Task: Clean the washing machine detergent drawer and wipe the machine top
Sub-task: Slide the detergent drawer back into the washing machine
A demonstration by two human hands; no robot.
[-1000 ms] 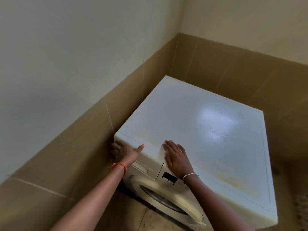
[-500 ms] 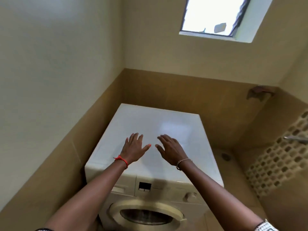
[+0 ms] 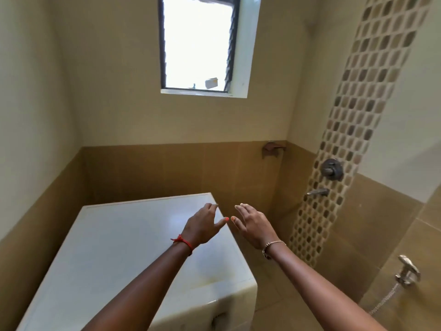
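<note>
The white washing machine [image 3: 114, 244] fills the lower left, and I see mostly its flat top, with faint yellowish stains near the front right corner. Its front panel and detergent drawer are out of sight below the frame. My left hand [image 3: 202, 225] hovers above the top's right edge, fingers spread, holding nothing. My right hand [image 3: 254, 225] is raised just beside it, past the machine's right side, also open with nothing in it. The two thumbs nearly touch.
Tiled walls close in on the left and back. A bright window [image 3: 198, 44] sits high on the back wall. On the right wall are a shower mixer [image 3: 331, 169], a spout [image 3: 317, 192] and a hand sprayer with hose [image 3: 406, 271].
My view has swung up and to the right, away from the machine front. Both hands lifted off the machine's front edge and moved right, now held in the air.
</note>
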